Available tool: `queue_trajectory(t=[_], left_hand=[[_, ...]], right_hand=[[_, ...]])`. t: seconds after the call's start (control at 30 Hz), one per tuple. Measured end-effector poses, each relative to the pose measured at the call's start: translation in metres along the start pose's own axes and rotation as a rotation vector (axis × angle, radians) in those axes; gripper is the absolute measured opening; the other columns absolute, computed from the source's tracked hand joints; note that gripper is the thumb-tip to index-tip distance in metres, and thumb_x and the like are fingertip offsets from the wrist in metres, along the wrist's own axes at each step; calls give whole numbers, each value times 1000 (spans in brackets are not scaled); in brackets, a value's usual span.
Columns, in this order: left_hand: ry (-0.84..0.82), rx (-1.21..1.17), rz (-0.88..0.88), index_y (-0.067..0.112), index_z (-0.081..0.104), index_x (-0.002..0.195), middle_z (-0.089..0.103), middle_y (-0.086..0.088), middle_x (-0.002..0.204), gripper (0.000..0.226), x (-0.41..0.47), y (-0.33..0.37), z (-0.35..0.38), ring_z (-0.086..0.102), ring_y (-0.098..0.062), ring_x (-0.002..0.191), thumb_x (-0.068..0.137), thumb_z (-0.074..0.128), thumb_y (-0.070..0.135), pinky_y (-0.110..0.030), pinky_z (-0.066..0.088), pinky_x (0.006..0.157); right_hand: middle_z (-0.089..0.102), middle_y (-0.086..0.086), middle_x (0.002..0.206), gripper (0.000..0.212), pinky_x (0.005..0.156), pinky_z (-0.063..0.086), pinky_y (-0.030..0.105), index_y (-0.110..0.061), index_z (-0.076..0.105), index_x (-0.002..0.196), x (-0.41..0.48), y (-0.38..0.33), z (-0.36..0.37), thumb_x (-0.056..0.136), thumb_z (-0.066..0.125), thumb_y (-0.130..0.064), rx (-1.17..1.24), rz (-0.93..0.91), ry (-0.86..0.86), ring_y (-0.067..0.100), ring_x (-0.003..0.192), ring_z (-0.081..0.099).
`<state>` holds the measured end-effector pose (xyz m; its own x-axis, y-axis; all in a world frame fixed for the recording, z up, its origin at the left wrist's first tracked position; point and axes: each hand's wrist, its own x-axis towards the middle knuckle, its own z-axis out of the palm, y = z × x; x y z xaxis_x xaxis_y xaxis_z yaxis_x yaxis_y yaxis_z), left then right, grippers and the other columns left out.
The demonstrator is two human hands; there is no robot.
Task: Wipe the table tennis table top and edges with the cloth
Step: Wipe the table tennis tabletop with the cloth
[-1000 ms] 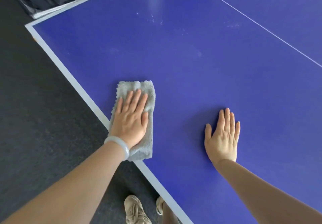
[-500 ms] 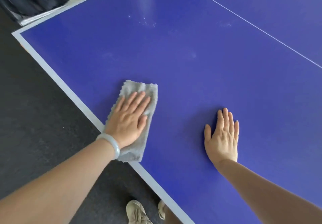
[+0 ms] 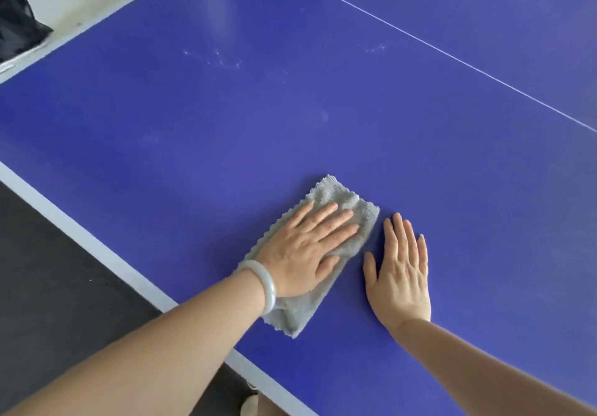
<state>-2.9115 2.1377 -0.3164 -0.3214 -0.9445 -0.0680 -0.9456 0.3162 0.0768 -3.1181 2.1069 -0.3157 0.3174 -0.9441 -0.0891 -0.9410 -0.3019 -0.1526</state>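
A blue table tennis table (image 3: 290,118) fills most of the view, with a pale band along its near left edge (image 3: 80,237). A folded grey cloth (image 3: 326,195) lies flat on the top, a short way in from that edge. My left hand (image 3: 307,250), with a pale bangle at the wrist, presses flat on the cloth with straight fingers. Just right of the cloth, my right hand (image 3: 400,273) rests palm down on the bare blue surface, fingers straight and together.
A thin white centre line (image 3: 452,56) crosses the top at the upper right. Faint white specks (image 3: 223,60) mark the surface farther in. Dark floor (image 3: 48,286) lies left of the table. A black bag (image 3: 16,27) sits at the far left corner. A shoe tip (image 3: 250,404) shows below.
My left hand has slid the cloth to the right, away from the pale edge, until it lies next to my right hand. The right hand has stayed flat in place.
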Motion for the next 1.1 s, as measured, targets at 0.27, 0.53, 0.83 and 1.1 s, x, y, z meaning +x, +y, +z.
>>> queue_trajectory(t=[0.27,0.53,0.83,1.1], left_hand=[[31,-28,-202,25,17,158,7,5,166,61,18,-74,-1,3,-18,153,102,24,44,-50,16,121],[-8,-75,-196,24,14,159,6,4,167,59,19,-78,-10,1,-18,153,103,24,40,-51,14,122],[-19,-75,-179,21,22,158,11,2,166,56,17,-72,-15,6,-20,153,104,27,34,-52,21,120],[-30,-6,110,24,14,159,5,3,167,60,64,-124,-17,4,-21,153,102,27,41,-53,15,121]], right_hand=[[24,7,163,66,124,9,43,-6,30,154,0,-2,-6,99,26,-42,28,48,-6,21,152,16],[45,9,148,43,119,26,44,-2,52,137,39,-30,-31,94,57,-7,321,258,4,30,139,37],[5,5,167,55,125,-5,36,-8,13,158,207,-62,-20,105,26,-15,252,304,95,18,154,-1],[10,2,167,60,125,-6,34,-10,18,158,213,-63,-5,103,29,-33,164,343,116,16,154,3]])
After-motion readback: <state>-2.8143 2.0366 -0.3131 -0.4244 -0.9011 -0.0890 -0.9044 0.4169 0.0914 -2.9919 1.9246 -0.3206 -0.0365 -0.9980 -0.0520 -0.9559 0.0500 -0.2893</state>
